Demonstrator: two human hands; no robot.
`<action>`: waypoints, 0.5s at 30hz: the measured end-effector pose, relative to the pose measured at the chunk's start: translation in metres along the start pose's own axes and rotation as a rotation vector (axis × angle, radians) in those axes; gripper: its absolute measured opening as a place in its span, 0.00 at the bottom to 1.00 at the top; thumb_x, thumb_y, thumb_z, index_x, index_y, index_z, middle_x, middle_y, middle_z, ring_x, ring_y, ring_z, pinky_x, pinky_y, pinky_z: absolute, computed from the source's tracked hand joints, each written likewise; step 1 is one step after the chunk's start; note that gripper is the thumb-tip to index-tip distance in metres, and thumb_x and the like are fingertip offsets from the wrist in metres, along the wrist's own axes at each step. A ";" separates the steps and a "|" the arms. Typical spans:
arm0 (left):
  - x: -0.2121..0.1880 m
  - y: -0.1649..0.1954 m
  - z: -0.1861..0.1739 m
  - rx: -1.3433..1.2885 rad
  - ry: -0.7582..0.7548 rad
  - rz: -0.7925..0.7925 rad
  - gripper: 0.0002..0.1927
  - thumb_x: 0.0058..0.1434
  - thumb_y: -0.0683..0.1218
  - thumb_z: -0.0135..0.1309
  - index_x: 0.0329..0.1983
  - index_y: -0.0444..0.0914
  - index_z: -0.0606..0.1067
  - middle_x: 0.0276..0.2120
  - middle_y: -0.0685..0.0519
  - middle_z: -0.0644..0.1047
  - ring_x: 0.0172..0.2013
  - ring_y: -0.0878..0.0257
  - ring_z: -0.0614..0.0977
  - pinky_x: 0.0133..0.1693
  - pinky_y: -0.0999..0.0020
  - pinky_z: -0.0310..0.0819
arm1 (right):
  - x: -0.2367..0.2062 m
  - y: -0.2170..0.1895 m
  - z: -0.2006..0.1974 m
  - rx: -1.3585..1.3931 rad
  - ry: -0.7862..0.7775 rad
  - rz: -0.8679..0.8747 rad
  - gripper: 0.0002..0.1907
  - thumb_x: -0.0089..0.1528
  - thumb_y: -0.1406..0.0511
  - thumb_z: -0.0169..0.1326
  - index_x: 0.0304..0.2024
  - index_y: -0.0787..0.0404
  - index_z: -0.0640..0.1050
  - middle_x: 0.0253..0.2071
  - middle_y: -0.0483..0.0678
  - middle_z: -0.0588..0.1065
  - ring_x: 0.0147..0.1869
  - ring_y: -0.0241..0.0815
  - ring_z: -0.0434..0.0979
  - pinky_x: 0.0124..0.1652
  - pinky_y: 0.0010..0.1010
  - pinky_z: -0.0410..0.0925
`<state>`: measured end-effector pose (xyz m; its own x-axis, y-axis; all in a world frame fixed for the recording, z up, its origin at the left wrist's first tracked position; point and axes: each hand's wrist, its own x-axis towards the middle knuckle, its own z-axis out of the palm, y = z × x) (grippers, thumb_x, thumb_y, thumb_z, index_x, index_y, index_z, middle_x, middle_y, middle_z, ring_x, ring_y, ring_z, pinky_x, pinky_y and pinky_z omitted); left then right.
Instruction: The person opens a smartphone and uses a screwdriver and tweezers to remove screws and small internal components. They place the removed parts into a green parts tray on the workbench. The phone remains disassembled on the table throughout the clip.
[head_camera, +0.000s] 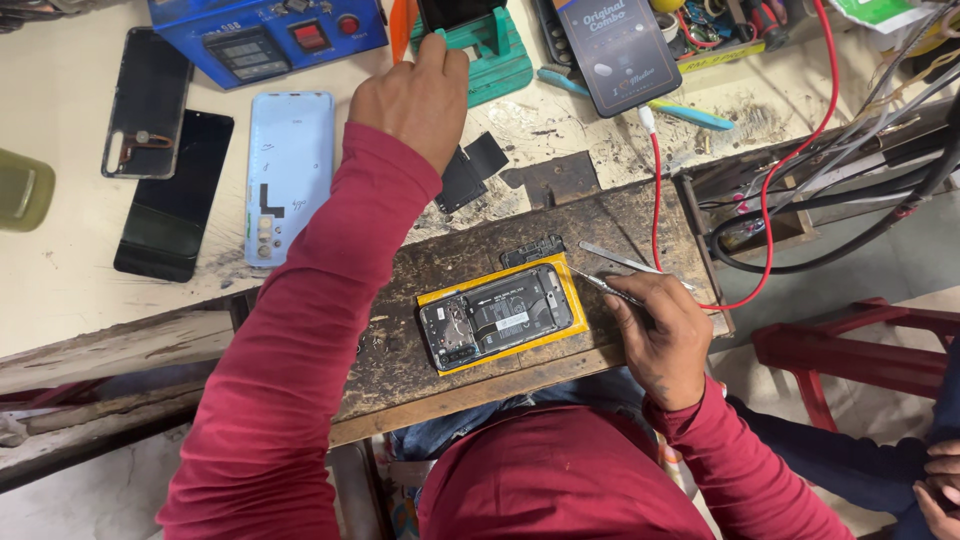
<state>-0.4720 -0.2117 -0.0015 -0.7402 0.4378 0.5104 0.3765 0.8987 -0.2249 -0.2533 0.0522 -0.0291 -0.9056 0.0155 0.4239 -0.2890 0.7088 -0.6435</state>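
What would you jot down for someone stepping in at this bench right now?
Left hand: stretched out to the green plastic phone stand at the back of the bench, fingers on it.
Right hand: grips thin metal tweezers, tips by the phone's right end.
Opened grey smartphone: back cover off, circuitry exposed, lying on a yellow pad on the worn wooden block.
Pale blue back cover lies apart, further left.
Done: phone opened. Left: phone not closed up.

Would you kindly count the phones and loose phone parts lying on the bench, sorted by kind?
Opened phone on a yellow pad: 1
Black screen panels: 2
Pale blue back cover: 1
Small black pieces: 2
Total: 6
The right hand holds tweezers by the phone; the left hand reaches the green holder.
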 end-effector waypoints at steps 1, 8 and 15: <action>0.000 0.000 -0.001 -0.011 0.002 0.000 0.04 0.62 0.42 0.55 0.39 0.40 0.75 0.38 0.52 0.75 0.28 0.59 0.83 0.27 0.63 0.78 | 0.000 0.000 0.000 -0.002 -0.001 0.001 0.11 0.60 0.72 0.64 0.46 0.63 0.82 0.41 0.51 0.78 0.42 0.46 0.80 0.42 0.31 0.71; -0.001 0.001 -0.036 -0.182 0.087 0.005 0.09 0.63 0.43 0.56 0.46 0.40 0.77 0.40 0.52 0.75 0.32 0.58 0.84 0.29 0.61 0.78 | 0.000 0.002 -0.001 0.013 0.005 -0.013 0.11 0.61 0.72 0.63 0.46 0.64 0.81 0.41 0.51 0.78 0.43 0.46 0.80 0.44 0.31 0.71; -0.072 0.000 -0.115 -1.735 0.356 -0.751 0.13 0.64 0.49 0.59 0.47 0.37 0.78 0.37 0.52 0.78 0.32 0.62 0.80 0.31 0.67 0.74 | -0.003 0.006 -0.001 0.037 0.020 -0.006 0.09 0.64 0.72 0.62 0.47 0.65 0.80 0.43 0.53 0.78 0.45 0.47 0.80 0.46 0.30 0.70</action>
<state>-0.3543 -0.2460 0.0575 -0.9440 -0.1951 0.2659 0.3078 -0.2316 0.9228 -0.2520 0.0571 -0.0337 -0.8976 0.0257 0.4401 -0.3059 0.6824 -0.6639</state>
